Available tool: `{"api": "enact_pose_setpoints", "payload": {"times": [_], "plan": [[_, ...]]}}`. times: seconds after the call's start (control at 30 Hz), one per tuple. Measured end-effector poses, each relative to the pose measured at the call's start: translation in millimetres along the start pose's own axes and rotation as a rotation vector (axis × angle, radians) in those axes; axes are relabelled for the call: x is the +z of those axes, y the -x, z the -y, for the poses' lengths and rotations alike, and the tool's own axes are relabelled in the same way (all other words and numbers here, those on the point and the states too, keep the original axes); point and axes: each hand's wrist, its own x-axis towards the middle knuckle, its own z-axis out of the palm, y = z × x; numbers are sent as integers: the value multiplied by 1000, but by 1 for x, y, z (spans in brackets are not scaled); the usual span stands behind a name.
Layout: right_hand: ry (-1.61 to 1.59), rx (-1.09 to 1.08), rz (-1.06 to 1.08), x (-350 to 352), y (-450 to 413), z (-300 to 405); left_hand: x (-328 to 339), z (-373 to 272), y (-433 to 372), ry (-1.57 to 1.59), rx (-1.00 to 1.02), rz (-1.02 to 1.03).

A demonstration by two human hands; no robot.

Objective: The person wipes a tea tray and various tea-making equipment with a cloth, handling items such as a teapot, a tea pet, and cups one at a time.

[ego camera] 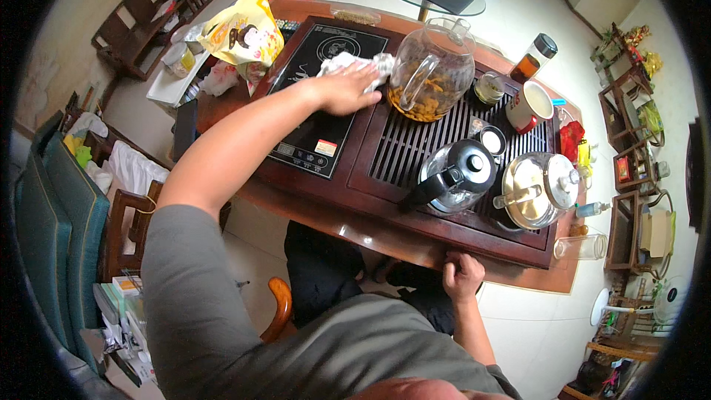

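Observation:
My left hand (350, 89) lies palm down over a crumpled white cloth (355, 63), pressing it onto the dark wooden tea tray (364, 144) beside the black glass induction cooktop (311, 122). Just right of the cloth stands a large glass teapot (433, 72) with wet brown leaves and amber liquid at its bottom. My right hand (464, 275) rests at the table's near edge, its fingers curled and nothing visible in them. Closest to it on the tray are a glass kettle with a black lid (461, 175) and a glass pot with a clear lid (536, 191).
A white mug (530, 108), a small glass jar (489, 88) and a small dark cup (491, 140) stand on the slatted area. Behind is a dark-capped bottle (533, 58). A yellow bag (244, 28) stands left of the cooktop. An empty glass (580, 247) lies at the right edge.

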Motion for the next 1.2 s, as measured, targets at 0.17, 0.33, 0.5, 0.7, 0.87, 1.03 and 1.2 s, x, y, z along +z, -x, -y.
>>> {"api": "enact_pose_setpoints", "payload": {"times": [0.17, 0.33, 0.5, 0.7, 0.87, 1.03, 1.2], "plan": [[52, -42, -14, 0, -1, 0, -15, 30, -71, -27, -143, -37], [-9, -62, -91, 2, -7, 6, -25, 58, -96, -2, -82, -69], [47, -48, -78, 4, -2, 0, -24, 122, -59, -71, -300, -138], [41, -10, -50, 5, 0, -2, -23, 137, -41, -38, -495, -191], [40, -30, -40, 4, -5, 3, -16, 213, -74, -43, -525, -279], [32, -39, -81, 2, -5, 2, -13, 169, -54, 12, -530, -208], [-38, -18, -81, 2, -8, 5, -4, 148, -6, 116, -429, -127]]}}
